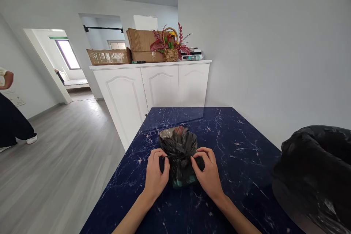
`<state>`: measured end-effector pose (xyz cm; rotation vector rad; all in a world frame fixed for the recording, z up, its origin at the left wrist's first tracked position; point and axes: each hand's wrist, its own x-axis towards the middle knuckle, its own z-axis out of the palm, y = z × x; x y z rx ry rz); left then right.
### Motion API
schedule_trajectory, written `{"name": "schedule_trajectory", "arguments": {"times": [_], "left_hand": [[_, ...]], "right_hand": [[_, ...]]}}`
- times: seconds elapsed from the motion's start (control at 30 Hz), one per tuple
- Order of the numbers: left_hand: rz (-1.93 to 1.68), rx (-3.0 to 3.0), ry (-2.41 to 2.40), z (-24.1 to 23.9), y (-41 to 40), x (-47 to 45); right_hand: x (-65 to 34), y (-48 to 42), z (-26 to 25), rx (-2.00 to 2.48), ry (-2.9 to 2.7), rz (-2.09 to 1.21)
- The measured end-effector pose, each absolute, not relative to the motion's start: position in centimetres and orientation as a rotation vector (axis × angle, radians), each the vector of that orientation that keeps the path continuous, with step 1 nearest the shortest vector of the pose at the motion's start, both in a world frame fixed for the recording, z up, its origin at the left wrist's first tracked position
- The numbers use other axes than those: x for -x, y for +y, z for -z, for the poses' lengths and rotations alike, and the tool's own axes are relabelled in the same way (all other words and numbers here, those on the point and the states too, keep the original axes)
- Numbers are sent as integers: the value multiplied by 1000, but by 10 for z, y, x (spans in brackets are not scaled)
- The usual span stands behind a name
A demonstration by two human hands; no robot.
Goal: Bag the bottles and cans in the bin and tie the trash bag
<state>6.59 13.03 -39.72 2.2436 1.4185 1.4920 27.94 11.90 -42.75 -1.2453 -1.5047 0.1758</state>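
A black plastic bag (179,146), filled and gathered at its middle, lies on the dark blue marbled table (238,153). Through its thin film show a reddish patch and a grey one at the far end, and something green at the near end. On the bag's left side, my left hand (157,173) pinches the plastic between thumb and fingers. My right hand (208,173) grips the plastic on the other side the same way. A knot-like bunch sits between the two hands. What exactly is inside the bag I cannot make out.
At the right table edge stands a bin (287,204) lined with a black bag (309,168). Beyond the table, a white cabinet (161,84) bears cardboard boxes (109,57), a flower basket (171,55) and a plastic bottle (195,57). A person (11,120) stands at far left.
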Motion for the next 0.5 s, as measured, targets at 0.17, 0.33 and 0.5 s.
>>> {"name": "schedule_trajectory", "arguments": {"times": [0.17,0.33,0.5], "left_hand": [[-1547,-2101,1564,399,134,-61],[-1559,-2073,1588,401,135,-58],[-1447,-2210,1508,399,128,-63]], "right_hand": [[-285,121,425,1288,-1403,-151],[-285,118,423,1263,-1433,-151],[-277,112,423,1171,-1684,-126]]}}
